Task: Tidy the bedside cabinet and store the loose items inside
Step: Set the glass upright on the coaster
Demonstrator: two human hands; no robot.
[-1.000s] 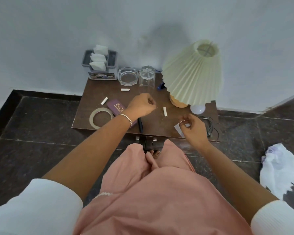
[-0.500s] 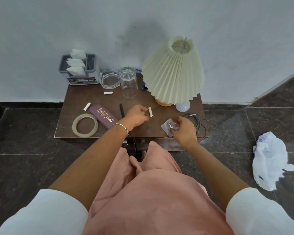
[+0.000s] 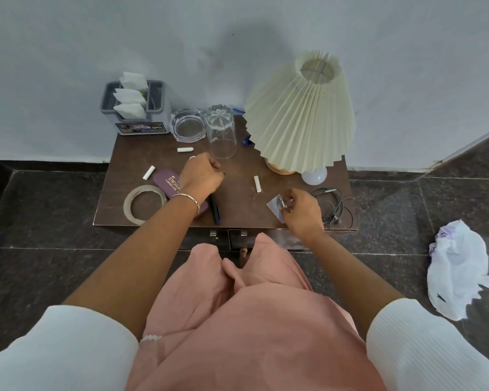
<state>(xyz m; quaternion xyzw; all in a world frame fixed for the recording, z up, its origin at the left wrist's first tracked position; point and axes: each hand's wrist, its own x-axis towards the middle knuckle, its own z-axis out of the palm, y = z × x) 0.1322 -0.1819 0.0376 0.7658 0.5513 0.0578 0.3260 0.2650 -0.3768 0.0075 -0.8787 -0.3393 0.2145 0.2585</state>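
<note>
Cluttering brown cabinet top [image 3: 237, 193], tiled floor [image 3: 40, 249].

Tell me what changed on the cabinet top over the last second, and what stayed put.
The left hand, fisted throughout, went right to the white stick by the lamp base half a second ago, then drew back left without it; the stick lies where it was. The right hand keeps pinching the small clear packet near the front edge. The tape ring, purple case, upturned glass and earphones stayed put.
</note>
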